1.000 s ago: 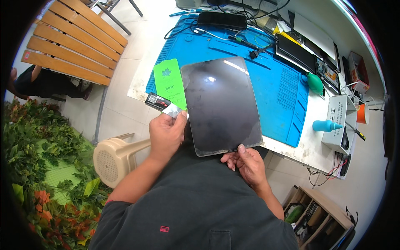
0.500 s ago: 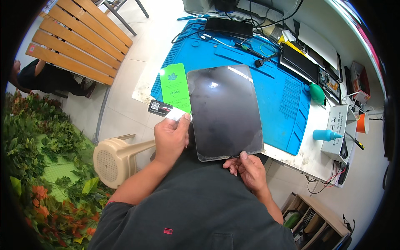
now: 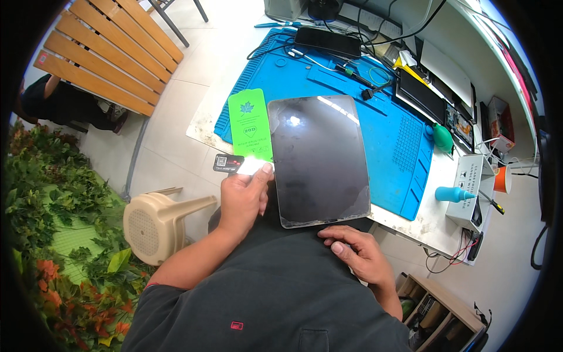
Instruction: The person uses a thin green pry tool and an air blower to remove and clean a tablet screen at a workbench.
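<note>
A dark tablet (image 3: 319,164) with a scuffed, glossy screen lies tilted across the bench's near edge, its lower part over my lap. At its left edge, my left hand (image 3: 246,193) is closed, thumb and fingers pinching a thin flat tool (image 3: 230,163) with a black, code-printed end and a shiny silver part. The tool's tip reaches toward the tablet's edge; whether it touches cannot be made out. Beside the tablet stands out a bright green card (image 3: 251,120) with a leaf print. My right hand (image 3: 358,253) holds nothing, fingers apart and loosely bent, just below the tablet's lower right corner.
Under the tablet's far part spreads a blue repair mat (image 3: 381,146). Farther back are a black phone (image 3: 328,42) and cables. Rightward stand a green air blower (image 3: 442,138), a blue bottle (image 3: 454,194) and a white box (image 3: 469,176). A beige stool (image 3: 155,226) is at left.
My right hand has let go of the tablet's lower edge and drawn back, fingers opening. My left hand still pinches the flat tool at the tablet's left side.
</note>
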The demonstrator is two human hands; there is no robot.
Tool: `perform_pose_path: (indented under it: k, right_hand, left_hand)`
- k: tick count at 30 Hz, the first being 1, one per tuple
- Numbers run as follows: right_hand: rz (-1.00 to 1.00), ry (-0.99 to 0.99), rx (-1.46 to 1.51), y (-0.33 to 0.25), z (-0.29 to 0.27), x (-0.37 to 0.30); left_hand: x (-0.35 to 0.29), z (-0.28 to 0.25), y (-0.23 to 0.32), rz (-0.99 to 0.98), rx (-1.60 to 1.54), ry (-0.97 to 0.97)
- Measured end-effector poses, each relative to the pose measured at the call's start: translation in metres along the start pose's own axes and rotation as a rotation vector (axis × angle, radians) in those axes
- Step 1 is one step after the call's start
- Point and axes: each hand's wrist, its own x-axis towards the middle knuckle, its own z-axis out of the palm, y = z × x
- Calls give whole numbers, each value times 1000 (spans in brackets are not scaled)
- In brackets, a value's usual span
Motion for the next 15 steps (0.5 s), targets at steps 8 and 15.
perform_pose_path:
  k: [8, 15]
  right_hand:
    - [-280, -44, -416, -57, 13, 34]
    - [-517, 54, -756, -67, 26, 75]
  left_hand:
    - [0, -2, -3, -121, -152, -41]
    - [3, -4, -5, -137, -205, -62]
